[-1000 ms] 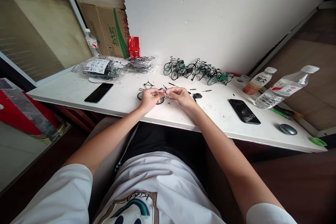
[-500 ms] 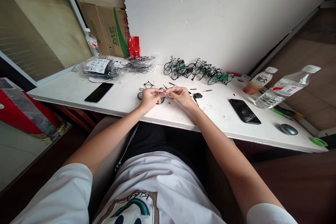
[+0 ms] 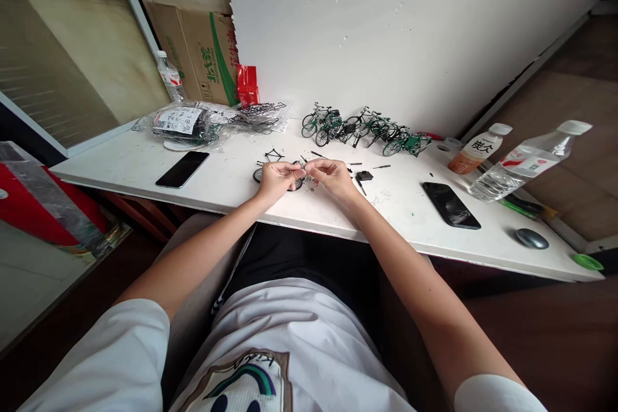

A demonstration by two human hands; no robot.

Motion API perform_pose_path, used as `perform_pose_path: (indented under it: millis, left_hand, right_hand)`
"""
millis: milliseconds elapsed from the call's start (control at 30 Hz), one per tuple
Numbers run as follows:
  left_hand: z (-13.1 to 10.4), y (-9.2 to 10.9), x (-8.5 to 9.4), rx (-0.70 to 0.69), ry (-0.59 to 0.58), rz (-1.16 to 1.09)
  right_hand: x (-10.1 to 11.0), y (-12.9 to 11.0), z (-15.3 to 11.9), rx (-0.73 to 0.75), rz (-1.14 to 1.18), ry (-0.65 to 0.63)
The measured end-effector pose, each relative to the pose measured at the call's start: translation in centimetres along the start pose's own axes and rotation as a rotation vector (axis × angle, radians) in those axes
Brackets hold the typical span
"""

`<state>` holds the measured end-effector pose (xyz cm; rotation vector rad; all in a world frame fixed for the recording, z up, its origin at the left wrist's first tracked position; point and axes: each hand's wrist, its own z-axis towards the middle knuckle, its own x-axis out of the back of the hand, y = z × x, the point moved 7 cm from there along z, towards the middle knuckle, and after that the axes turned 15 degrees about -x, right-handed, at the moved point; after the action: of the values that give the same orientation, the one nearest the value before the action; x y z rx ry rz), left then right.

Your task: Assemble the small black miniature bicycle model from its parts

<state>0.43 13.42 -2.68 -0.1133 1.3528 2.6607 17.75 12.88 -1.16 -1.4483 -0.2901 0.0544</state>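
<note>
Over the middle of the white desk, my left hand (image 3: 279,180) and my right hand (image 3: 332,177) meet fingertip to fingertip, both pinched closed. Whatever sits between the fingertips is too small to make out. Under and beside my left hand lies a small black model bicycle wheel (image 3: 257,175), partly covered by the fingers. Just behind it rests a thin black frame piece (image 3: 274,155). To the right of my right hand are a small black block-shaped part (image 3: 364,176) and several thin dark rods or tools, one of them a short stick (image 3: 381,167).
Assembled model bicycles (image 3: 364,125) stand along the wall. Bagged parts (image 3: 188,125) and a phone (image 3: 182,169) lie left. To the right are another phone (image 3: 450,205), a tea bottle (image 3: 479,149), a water bottle (image 3: 528,161) and a mouse (image 3: 531,238).
Both hands keep almost the same place and pinch, with only a slight shift of the fingers. Nothing on the desk has visibly moved.
</note>
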Motion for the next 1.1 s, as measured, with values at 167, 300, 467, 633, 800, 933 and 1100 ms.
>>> perform_pose_path:
  millis: [167,300,467,633,800,933,1100]
  left_hand:
    - [-0.1,0.4,-0.3,0.009,0.012,-0.040]
    - [-0.1,0.4,-0.3,0.008,0.018,-0.035]
    - [0.0,0.3,-0.2,0.004,0.020,-0.033]
    - [0.0,0.5,-0.2,0.002,0.026,-0.034]
    - [-0.2,1.0,0.0,-0.066,0.056,0.005]
    - [-0.5,1.5,0.1,-0.147,0.069,0.048]
    - [-0.7,2.2,0.0,-0.243,0.067,0.059]
  right_hand:
    - [0.0,0.1,0.1,-0.020,0.039,-0.030]
    - [-0.1,0.1,0.1,-0.021,0.038,-0.028]
    - [-0.1,-0.2,-0.1,0.020,0.007,0.005]
    - [-0.3,-1.0,-0.6,0.075,-0.028,0.053]
    - [-0.7,-1.4,-0.9,0.080,-0.011,0.048]
    - [-0.9,-1.5,-1.1,0.086,0.028,0.028]
    - [-0.7,-1.9,-1.1,0.131,0.043,0.039]
